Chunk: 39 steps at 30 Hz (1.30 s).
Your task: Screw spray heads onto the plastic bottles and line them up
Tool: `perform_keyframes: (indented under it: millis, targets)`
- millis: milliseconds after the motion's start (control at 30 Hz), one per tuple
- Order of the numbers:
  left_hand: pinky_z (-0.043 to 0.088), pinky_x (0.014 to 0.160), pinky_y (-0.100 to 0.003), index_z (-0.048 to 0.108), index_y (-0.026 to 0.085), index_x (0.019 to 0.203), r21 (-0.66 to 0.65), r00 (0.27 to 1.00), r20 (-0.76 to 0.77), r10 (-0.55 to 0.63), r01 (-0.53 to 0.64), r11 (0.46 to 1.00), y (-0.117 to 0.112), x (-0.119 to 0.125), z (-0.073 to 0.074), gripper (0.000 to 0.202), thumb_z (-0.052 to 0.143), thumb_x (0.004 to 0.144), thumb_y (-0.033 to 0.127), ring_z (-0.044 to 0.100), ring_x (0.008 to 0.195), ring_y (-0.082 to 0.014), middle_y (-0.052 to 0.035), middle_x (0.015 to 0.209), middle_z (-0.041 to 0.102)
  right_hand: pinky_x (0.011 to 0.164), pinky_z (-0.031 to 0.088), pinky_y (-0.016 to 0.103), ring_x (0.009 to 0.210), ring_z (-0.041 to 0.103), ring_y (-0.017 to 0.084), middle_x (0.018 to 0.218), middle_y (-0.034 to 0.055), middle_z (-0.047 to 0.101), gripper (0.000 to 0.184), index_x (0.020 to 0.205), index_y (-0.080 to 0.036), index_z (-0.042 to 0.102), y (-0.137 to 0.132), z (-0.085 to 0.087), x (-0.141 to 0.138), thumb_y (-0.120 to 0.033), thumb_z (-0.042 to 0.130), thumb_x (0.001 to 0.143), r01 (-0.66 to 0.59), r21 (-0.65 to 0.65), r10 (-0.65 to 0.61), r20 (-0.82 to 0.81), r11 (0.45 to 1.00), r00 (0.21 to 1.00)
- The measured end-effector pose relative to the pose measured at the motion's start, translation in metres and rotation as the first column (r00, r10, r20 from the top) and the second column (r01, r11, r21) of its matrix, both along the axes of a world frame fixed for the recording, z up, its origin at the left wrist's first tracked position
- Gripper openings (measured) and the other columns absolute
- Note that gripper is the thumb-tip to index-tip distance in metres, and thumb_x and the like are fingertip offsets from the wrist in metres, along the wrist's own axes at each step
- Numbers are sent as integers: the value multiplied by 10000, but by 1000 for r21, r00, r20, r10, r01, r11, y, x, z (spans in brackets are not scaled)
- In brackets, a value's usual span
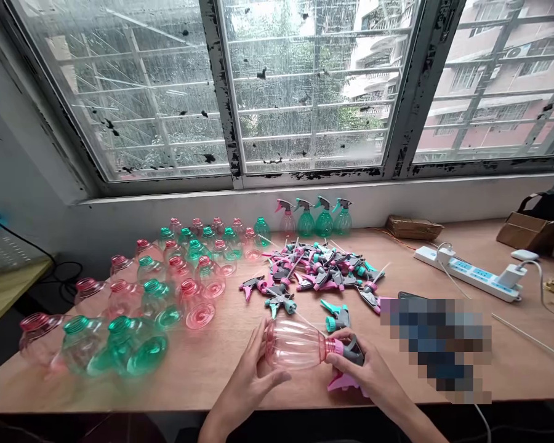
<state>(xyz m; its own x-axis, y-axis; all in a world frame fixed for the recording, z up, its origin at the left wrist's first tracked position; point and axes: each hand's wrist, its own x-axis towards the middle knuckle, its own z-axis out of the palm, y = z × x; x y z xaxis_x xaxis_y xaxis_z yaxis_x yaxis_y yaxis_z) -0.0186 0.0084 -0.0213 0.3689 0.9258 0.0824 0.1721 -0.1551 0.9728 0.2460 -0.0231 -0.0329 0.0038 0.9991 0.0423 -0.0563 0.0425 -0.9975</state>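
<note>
wooden table (203,363) under a grimy window (305,92); left hand (249,376) and right hand (369,372) clamp a pink bottle (295,344).

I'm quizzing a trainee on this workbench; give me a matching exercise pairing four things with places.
Things:
1 pink bottle
2 loose spray heads
3 finished sprayers
4 power strip

Places:
A upright by the window wall
B between left hand and right hand
C right side of the table
D piled mid-table

Pairs: 1-B, 2-D, 3-A, 4-C
</note>
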Motion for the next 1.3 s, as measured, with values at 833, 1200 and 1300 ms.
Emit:
perform_keyframes:
  millis: [833, 1200, 1300]
  targets:
    - [499, 1142, -432, 354, 389, 1564, 35, 981, 175, 86, -94, 995, -6, 40, -10, 857, 807, 837, 416, 507, 1428, -341, -64, 1661, 387, 598, 547, 280, 616, 676, 186, 696, -22, 689, 373, 1008, -210, 663, 1, -11, 12, -485, 821, 812, -9, 31, 11, -73, 999, 997]
    - [379, 1233, -458, 299, 348, 1590, 72, 985, 165, 45, -58, 996, -5, 40, -9, 910, 803, 837, 435, 465, 1463, -355, -80, 1662, 381, 557, 491, 237, 594, 608, 144, 709, -40, 652, 355, 974, -218, 688, 1, -9, 12, -460, 856, 776, -12, 31, 14, -43, 999, 999]
    - [332, 1258, -457, 303, 384, 1585, 89, 989, 144, 43, -56, 994, -5, 39, -11, 893, 800, 844, 412, 347, 1533, -344, -43, 1701, 310, 533, 494, 231, 592, 635, 157, 686, -38, 668, 370, 1004, -222, 665, 1, -12, 15, -469, 843, 793, -35, -7, 35, -76, 999, 996]
